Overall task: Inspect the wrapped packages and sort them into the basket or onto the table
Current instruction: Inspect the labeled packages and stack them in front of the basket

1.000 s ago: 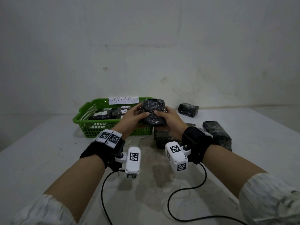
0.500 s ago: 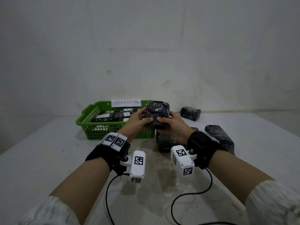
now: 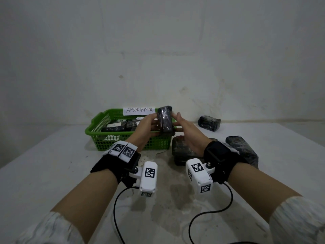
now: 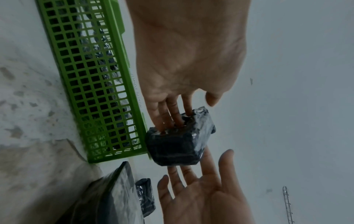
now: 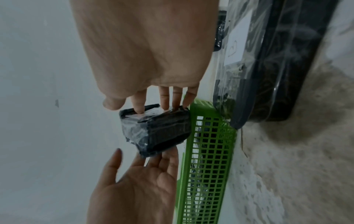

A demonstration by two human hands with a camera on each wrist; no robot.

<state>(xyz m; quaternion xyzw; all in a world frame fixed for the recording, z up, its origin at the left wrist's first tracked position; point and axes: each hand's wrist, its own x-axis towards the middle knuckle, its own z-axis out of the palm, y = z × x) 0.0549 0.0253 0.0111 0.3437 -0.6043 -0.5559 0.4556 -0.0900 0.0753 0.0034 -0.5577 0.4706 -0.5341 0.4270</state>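
Observation:
A small black package wrapped in clear film (image 3: 165,120) stands on end in the air, above the near right corner of the green basket (image 3: 95,123). It is pressed between the straight fingers of my left hand (image 3: 147,123) and my right hand (image 3: 182,125). The left wrist view shows my left hand (image 4: 187,109) with its fingertips flat on one face of the package (image 4: 178,144), thumb off it. In the right wrist view my right hand (image 5: 139,104) touches the opposite face of the package (image 5: 155,130), thumb also free.
The basket carries an "ABNORMAL" label (image 3: 139,110) and holds several dark wrapped packages. On the table (image 3: 52,164) to its right lie a large flat package (image 3: 181,150), a long one (image 3: 244,152) and a small one (image 3: 209,123) by the wall.
The package has been turned from lying across my hands to standing on end. Both hands have loosened from a curled grip to straight fingers pressing its two sides.

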